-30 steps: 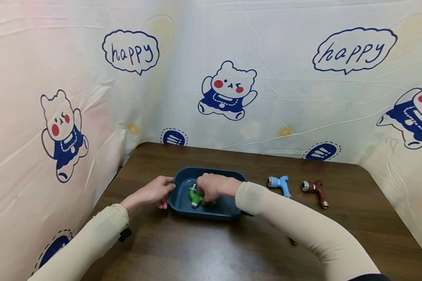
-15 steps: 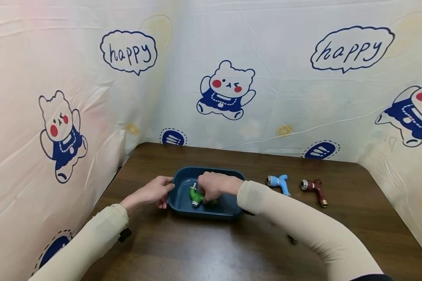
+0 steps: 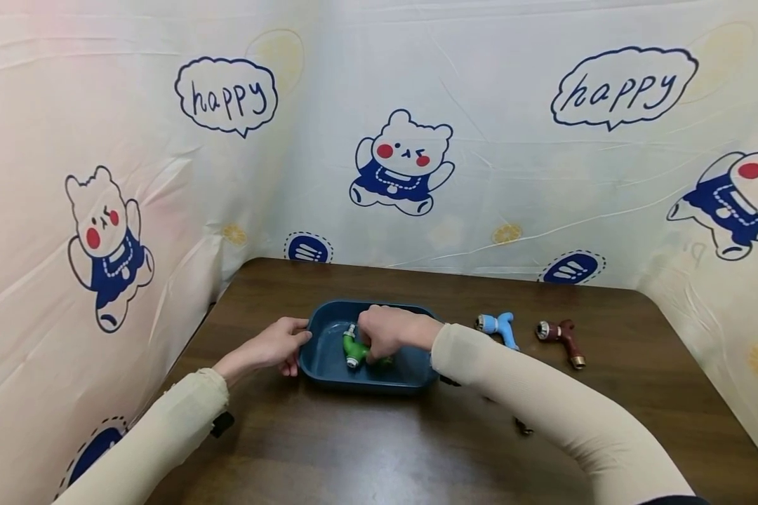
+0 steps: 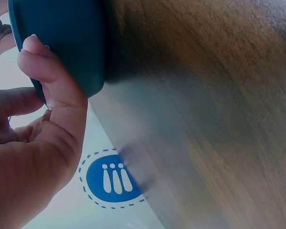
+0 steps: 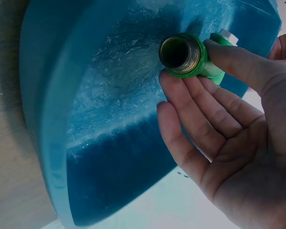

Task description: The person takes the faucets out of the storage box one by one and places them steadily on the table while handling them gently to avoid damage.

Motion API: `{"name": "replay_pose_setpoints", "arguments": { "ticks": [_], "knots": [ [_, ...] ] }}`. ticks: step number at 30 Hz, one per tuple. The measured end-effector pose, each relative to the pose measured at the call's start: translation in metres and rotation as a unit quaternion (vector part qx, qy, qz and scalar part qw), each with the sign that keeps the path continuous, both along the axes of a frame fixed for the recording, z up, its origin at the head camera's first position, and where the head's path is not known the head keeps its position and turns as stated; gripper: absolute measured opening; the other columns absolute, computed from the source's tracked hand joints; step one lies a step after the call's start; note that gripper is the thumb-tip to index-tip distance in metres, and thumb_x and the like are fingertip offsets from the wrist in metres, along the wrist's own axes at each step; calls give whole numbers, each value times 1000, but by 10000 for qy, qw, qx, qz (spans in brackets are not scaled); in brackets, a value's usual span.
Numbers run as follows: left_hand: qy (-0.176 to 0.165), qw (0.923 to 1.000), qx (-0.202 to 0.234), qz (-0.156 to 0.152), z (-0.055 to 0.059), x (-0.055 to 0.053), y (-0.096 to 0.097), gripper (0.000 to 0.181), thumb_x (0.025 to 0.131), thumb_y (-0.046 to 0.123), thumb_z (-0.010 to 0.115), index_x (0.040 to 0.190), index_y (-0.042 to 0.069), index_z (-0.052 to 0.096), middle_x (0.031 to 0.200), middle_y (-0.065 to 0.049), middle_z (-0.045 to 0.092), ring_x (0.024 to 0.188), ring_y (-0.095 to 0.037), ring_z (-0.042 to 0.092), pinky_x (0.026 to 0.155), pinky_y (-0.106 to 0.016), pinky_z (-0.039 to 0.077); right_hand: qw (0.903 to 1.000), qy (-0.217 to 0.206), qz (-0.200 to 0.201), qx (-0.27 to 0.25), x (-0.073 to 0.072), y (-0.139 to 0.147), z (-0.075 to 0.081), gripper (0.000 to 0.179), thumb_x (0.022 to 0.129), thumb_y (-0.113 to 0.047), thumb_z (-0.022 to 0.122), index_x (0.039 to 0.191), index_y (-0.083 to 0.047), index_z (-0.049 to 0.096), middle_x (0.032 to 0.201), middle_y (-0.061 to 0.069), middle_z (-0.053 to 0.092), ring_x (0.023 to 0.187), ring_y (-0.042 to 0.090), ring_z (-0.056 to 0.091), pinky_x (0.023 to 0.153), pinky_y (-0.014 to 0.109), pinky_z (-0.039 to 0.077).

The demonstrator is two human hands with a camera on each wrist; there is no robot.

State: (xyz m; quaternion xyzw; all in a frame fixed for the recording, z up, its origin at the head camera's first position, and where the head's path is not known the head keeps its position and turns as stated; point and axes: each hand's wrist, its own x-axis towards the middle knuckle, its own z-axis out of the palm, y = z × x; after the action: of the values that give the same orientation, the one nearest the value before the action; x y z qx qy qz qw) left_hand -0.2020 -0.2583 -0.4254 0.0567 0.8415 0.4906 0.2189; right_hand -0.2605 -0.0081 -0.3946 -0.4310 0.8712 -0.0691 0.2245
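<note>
A dark blue basin (image 3: 373, 387) stands on the wooden table. My left hand (image 3: 278, 345) holds its left end, the thumb over the rim and the fingers outside; the left wrist view shows this grip on the basin wall (image 4: 81, 57). Inside the basin, my right hand (image 3: 388, 331) pinches a green tap (image 3: 353, 348) between thumb and fingers. In the right wrist view, the open threaded end of the green tap (image 5: 183, 55) faces the camera, close over the shiny, mottled basin bottom (image 5: 119, 76). The back of my right hand hides part of the tap in the head view.
Right of the basin lie a light blue tap (image 3: 500, 327) and a dark red-brown tap (image 3: 566, 337). A small dark metal piece (image 3: 523, 426) peeks out below my right sleeve (image 3: 537, 393). Printed cloth (image 3: 404, 84) hangs behind and at both sides of the table.
The green tap and my right hand have shifted slightly right and away from me inside the basin. My left hand keeps its hold on the rim. The head view has turned a little.
</note>
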Motion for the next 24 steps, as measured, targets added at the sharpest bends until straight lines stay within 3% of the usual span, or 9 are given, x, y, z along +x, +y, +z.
{"name": "replay_pose_setpoints", "arguments": {
  "ticks": [15,24],
  "knots": [
    [-28,10000,-35,-72,1,-1,-1,51,114,8,42,158,-13,30,58,-11,61,46,-18,60,45,-34,56,9997,126,-96,-167,-1,11,8,20,91,-21,86,75,-16,76,70,-6,66,61,10,59,60,23,52],
    [-49,10000,-35,-36,1,-1,0,51,113,7,41,158,-14,29,57,-11,59,46,-17,60,45,-32,56,9998,53,-84,-160,7,15,12,16,92,-19,85,80,-13,77,74,-4,66,63,9,60,61,23,54]
  ]
}}
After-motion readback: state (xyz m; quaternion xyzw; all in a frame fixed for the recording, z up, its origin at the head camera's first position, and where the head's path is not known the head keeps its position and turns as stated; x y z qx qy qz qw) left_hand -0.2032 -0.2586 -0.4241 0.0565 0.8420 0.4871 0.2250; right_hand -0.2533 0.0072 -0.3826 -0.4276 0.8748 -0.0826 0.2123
